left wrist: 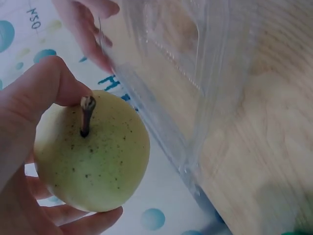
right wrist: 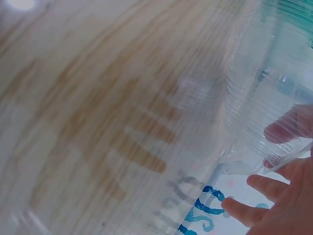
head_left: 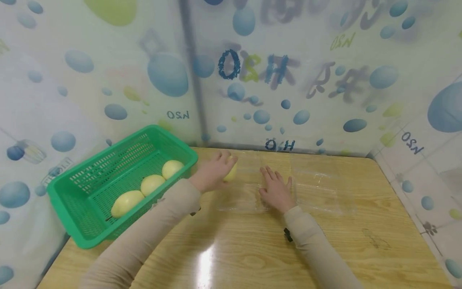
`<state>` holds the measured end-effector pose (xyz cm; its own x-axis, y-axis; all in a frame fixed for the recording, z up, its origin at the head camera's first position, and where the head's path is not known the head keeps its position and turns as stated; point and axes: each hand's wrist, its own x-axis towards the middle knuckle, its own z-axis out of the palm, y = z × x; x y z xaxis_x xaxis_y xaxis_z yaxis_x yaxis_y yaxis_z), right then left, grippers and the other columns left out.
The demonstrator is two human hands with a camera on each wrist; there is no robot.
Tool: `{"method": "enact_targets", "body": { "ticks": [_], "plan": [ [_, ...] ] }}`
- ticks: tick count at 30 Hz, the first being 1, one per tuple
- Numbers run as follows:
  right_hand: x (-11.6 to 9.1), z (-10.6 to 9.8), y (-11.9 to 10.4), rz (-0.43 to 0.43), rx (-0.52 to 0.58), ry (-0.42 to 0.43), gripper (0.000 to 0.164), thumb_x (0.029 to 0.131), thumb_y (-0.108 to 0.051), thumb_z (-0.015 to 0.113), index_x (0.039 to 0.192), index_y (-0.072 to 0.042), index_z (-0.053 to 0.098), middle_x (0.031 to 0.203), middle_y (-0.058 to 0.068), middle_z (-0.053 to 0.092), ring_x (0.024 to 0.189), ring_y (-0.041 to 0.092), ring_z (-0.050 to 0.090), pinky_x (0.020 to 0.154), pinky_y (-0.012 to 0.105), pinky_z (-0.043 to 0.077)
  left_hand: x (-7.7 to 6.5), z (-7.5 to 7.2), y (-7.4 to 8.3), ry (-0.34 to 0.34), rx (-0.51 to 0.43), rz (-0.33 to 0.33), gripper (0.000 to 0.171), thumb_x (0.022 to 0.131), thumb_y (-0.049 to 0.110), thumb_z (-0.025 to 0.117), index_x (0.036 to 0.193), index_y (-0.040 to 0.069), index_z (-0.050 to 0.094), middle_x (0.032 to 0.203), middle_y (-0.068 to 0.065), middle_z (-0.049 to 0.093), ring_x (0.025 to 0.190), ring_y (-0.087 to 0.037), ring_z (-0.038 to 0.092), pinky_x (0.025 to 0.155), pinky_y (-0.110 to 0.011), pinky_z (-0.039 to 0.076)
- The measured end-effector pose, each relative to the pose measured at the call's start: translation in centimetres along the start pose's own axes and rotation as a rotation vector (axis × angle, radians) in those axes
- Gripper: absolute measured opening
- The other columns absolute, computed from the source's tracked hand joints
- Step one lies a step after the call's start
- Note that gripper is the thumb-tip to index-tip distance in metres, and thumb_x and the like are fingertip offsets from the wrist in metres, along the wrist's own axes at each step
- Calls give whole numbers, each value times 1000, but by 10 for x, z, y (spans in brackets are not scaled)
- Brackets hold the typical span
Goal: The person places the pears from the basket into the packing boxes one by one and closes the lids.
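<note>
A yellow-green pear [left wrist: 98,161] with brown specks and a short stem is gripped in my left hand [head_left: 213,171], thumb on top and fingers beneath. In the head view this pear [head_left: 231,171] shows partly past the fingers, over the left half of a clear plastic clamshell box [head_left: 245,196]. My right hand [head_left: 277,189] is at the middle of the opened box. In the right wrist view its thumb [right wrist: 288,125] shows through the clear wall, with the other fingers on the near side, so the hand pinches the box edge. The lid half [head_left: 317,194] spreads to the right.
A green slotted basket [head_left: 102,158] stands at the table's left, with three pears [head_left: 152,185] along its near side. The wooden table [head_left: 245,253] ends at a bubble-patterned wall covering [head_left: 252,100] at the back and right.
</note>
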<state>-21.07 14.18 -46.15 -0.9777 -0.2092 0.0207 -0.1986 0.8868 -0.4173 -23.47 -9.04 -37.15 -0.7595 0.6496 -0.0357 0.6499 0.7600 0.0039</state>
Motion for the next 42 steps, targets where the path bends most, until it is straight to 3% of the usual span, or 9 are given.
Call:
{"method": "enact_targets", "body": {
  "ticks": [10,23,29,34,42],
  "plan": [
    [-1,-1,-1,6,-17,-9,69,90,-21,60,151,-10,31,156,13,25,136,45,28,101,77,3,2,26,22,46,4,-15,84,74,39,82,140,6,42,134,-20,45,117,-39,48,73,-48,56],
    [0,-1,-1,15,-11,-17,68,90,-21,59,151,-11,31,157,12,24,137,44,27,101,77,3,2,42,39,19,20,-56,81,76,38,80,139,4,43,128,-20,47,111,-36,50,90,-46,49],
    [0,-2,-2,14,-14,-18,69,90,-21,59,151,-11,30,157,12,24,137,43,27,102,76,3,1,46,41,22,15,-97,79,75,37,81,138,4,46,121,-19,50,107,-34,52,79,-41,54],
    [0,-3,-3,13,-19,-19,69,90,-21,59,152,-11,30,157,13,24,137,43,27,102,76,4,0,53,41,100,78,-108,75,72,40,82,129,1,52,111,-18,56,96,-32,57,64,-34,56],
    [0,-3,-4,16,-21,-11,69,90,-22,59,151,-10,31,156,13,25,136,43,28,102,76,4,2,57,44,80,92,-143,75,73,42,82,128,0,54,115,-20,56,97,-34,59,65,-34,57]
  ]
}}
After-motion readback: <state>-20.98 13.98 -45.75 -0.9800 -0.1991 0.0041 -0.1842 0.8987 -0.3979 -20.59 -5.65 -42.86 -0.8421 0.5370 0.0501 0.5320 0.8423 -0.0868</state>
